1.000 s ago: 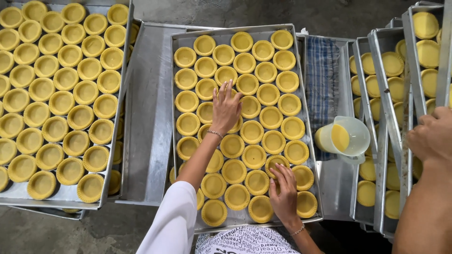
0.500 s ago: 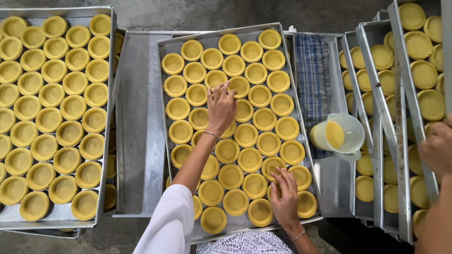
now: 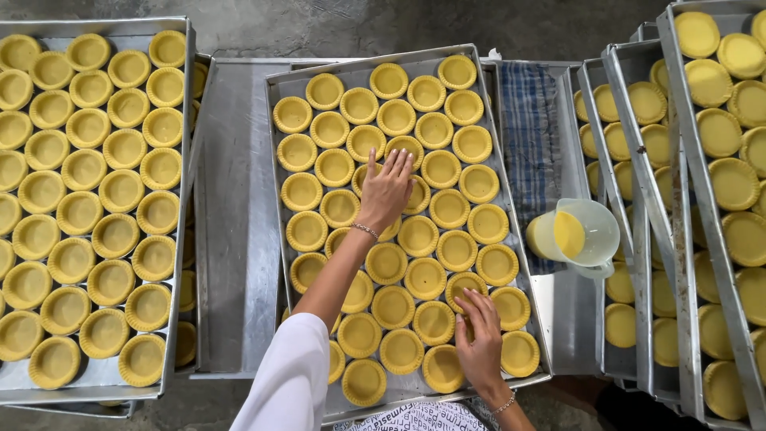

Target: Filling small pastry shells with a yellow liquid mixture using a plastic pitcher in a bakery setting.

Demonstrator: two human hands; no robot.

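On the far left sits a metal tray (image 3: 177, 239) full of round yellow tart shells in neat rows. Next to it is a bare metal tray (image 3: 235, 223) with nothing in it.

In the middle is the tray (image 3: 275, 144) I am working on. It is full of little yellow tart shells (image 3: 335, 168) too. My left hand (image 3: 387, 190) is open and flat, with fingers spread, resting on the shells near the middle of this tray. It has a thin bracelet at the wrist and a white sleeve higher up. My right hand (image 3: 481, 342) is down near the front edge of the same tray. Its fingers are bent and touch one shell (image 3: 467, 289) there, but I am not gripping it.

To the right lies a blue checked cloth (image 3: 531, 128). Just below it is a clear plastic jug (image 3: 576, 235) with yellow liquid inside. On the far right are more stacked trays (image 3: 678, 207) of yellow shells.
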